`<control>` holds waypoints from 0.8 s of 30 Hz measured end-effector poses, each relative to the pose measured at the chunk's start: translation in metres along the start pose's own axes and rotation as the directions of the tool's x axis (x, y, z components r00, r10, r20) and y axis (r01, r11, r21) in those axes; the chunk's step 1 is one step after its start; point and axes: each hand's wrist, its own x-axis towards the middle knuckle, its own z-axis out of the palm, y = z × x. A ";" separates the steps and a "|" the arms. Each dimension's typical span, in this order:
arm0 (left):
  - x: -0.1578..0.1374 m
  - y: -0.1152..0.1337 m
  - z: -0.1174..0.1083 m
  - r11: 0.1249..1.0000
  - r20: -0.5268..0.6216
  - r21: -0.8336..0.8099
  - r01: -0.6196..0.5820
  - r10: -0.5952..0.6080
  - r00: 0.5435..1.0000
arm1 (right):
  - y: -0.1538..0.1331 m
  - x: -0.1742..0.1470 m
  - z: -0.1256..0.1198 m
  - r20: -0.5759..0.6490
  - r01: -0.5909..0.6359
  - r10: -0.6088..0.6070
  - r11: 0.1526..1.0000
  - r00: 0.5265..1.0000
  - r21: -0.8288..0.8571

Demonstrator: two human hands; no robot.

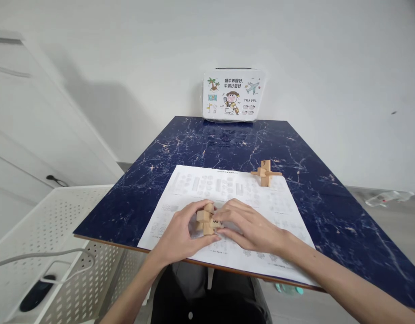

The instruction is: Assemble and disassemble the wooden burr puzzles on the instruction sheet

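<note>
While it is gripped from both sides, a wooden block cluster [204,218] appears over a printed sheet [285,216]

Because it looks like plain solid wood, the cluster is probably light, stiff and hard to damage, with a surface that should give bare skin fair purchase. Its joints seem the weak point: separate bars appear to cross one another, so a loose one might slide if squeezed unevenly. The surest hold is likely across the body with one side, leaving the other free to take a single outer end.

The person's left hand [175,234] curves around the cluster's left side, thumb along the near face and fingers behind, holding it. The right hand [246,227] pinches the right side, at a bar end [214,223] bearing a dark mark; exactly where each fingertip presses is partly hidden.

Pale tan and compact, the cluster has blunt, squared stubs pointing several ways. It is close to the near edge of a dark blue, marble-patterned table [180,144]; whether it touches the paper cannot be told. Farther away, at the sheet's far right corner, is a second wooden piece [265,174] of crossed bars.
</note>
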 end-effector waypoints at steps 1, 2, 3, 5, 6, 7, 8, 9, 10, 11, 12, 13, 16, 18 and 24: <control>0.000 0.000 0.000 1.000 -0.006 -0.006 -0.003 0.003 1.000 | 0.000 0.000 0.000 -0.003 0.000 0.000 1.000 1.000 0.012; 0.000 0.000 0.000 1.000 -0.013 -0.010 -0.008 0.008 1.000 | 0.000 0.000 0.000 0.001 -0.010 0.010 1.000 1.000 0.027; 0.000 0.001 0.000 1.000 -0.024 -0.013 -0.014 0.013 1.000 | 0.000 -0.001 0.000 0.010 -0.038 0.037 0.998 0.999 0.047; 0.000 0.001 -0.001 1.000 -0.049 -0.012 -0.026 0.026 0.998 | 0.000 -0.001 0.000 0.019 -0.138 0.136 0.983 0.990 0.118; 0.001 0.001 -0.001 0.999 -0.063 -0.007 -0.034 0.033 0.997 | 0.001 -0.002 0.000 0.018 -0.201 0.201 0.965 0.979 0.167; 0.001 0.002 -0.002 0.999 -0.074 0.002 -0.041 0.041 0.996 | 0.001 -0.002 0.001 0.014 -0.261 0.264 0.941 0.964 0.217; 0.001 0.002 -0.002 0.999 -0.086 0.015 -0.048 0.049 0.995 | 0.001 -0.002 0.001 0.007 -0.309 0.318 0.914 0.948 0.263; 0.001 0.002 -0.002 0.998 -0.100 0.029 -0.056 0.059 0.993 | 0.001 -0.002 0.002 0.006 -0.347 0.362 0.888 0.932 0.302; 0.001 0.001 -0.001 0.997 -0.117 0.047 -0.066 0.071 0.991 | 0.001 -0.002 0.002 0.014 -0.381 0.399 0.862 0.917 0.334; 0.001 0.000 -0.001 0.995 -0.137 0.070 -0.077 0.086 0.987 | 0.001 -0.001 0.004 0.029 -0.409 0.428 0.839 0.903 0.360; 0.001 -0.001 0.000 0.991 -0.160 0.098 -0.090 0.105 0.981 | 0.001 -0.001 0.005 0.045 -0.430 0.448 0.817 0.893 0.384; 0.001 -0.002 0.002 0.985 -0.185 0.133 -0.106 0.129 0.974 | 0.000 0.000 0.007 0.061 -0.445 0.462 0.797 0.885 0.408; 0.000 -0.008 0.006 0.951 -0.229 0.257 -0.174 0.235 0.945 | -0.003 0.003 0.011 0.079 -0.467 0.488 0.759 0.869 0.454; 0.001 -0.009 0.007 0.915 -0.207 0.330 -0.231 0.309 0.928 | -0.005 0.005 0.013 0.088 -0.486 0.507 0.743 0.858 0.460; 0.003 -0.006 0.007 0.832 -0.110 0.440 -0.337 0.422 0.900 | -0.009 0.010 0.014 0.084 -0.551 0.572 0.726 0.816 0.411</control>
